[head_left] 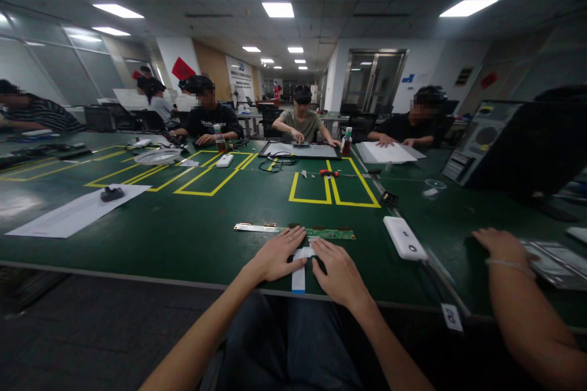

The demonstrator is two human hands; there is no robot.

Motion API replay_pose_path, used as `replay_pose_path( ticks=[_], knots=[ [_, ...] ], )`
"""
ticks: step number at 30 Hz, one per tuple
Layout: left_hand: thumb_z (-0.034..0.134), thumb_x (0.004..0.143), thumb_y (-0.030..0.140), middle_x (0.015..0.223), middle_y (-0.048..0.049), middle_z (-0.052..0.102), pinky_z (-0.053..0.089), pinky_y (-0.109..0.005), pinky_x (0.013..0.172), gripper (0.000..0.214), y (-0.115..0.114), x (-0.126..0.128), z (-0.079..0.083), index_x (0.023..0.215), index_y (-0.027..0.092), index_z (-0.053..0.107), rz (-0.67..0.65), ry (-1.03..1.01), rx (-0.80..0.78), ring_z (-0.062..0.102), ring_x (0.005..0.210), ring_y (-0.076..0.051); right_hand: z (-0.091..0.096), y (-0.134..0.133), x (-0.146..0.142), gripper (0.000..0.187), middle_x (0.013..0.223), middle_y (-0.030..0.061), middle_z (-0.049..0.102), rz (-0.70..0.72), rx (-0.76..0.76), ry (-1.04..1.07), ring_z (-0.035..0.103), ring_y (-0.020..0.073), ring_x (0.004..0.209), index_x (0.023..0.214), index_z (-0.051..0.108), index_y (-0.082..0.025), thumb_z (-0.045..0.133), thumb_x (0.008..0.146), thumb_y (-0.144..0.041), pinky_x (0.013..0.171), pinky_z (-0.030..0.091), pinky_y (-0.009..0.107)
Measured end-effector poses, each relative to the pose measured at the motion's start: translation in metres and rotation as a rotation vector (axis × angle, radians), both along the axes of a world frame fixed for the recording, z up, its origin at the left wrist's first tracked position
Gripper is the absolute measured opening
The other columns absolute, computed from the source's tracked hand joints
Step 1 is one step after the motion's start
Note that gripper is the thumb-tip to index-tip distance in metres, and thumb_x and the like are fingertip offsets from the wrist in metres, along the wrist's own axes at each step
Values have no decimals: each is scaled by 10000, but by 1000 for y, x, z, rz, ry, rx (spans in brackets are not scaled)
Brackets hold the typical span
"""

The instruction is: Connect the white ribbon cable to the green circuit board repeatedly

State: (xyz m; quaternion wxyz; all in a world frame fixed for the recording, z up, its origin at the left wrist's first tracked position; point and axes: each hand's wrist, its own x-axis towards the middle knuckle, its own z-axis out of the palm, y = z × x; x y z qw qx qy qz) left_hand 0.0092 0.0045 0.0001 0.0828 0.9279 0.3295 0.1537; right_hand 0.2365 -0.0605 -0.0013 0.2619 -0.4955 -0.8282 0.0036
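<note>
My left hand [277, 254] lies flat on the green table, fingers stretched toward a long narrow circuit board [293, 231] near the front edge. My right hand [338, 270] rests beside it, fingers out flat. Between the two hands lies a white flat ribbon strip [299, 270] with a blue end; both hands press on its upper part where it meets the board. Neither hand grips anything.
A white power bank [404, 237] lies to the right. A co-worker's hand [502, 245] and forearm rest at the far right by a grey panel [553, 264]. White paper with a black object [112, 193] sits left. Several people work across the table [183, 226], marked with yellow tape.
</note>
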Motion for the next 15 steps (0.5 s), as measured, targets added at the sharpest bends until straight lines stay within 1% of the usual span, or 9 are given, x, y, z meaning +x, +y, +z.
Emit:
replay_pose_path(
  ticks=[4,9,15],
  knots=[
    [406,1036,625,1687,-109,301,218,-457,1298,745,1,1,0,1637,192,323,-9,1,-6,255,1583,-261,0,0,0,419,1415,97,655,1,8,-1,557,230,1367,1393,636,-172,518,993,-206,1162,418,409],
    [402,1035,632,1688,-102,295,221,-463,1297,739,2,0,0,1634,204,335,-12,10,-10,255,1583,-262,4,-2,-1,436,1421,97,649,-27,-10,-36,533,237,1370,1414,620,-167,514,996,-230,1150,414,407],
    [403,1036,632,1683,-98,307,219,-472,1297,728,2,0,1,1630,215,347,-9,4,-20,253,1583,-265,7,-3,-2,454,1448,89,631,-50,-31,-75,502,239,1389,1439,605,-191,492,1006,-272,1146,396,414]
  ],
)
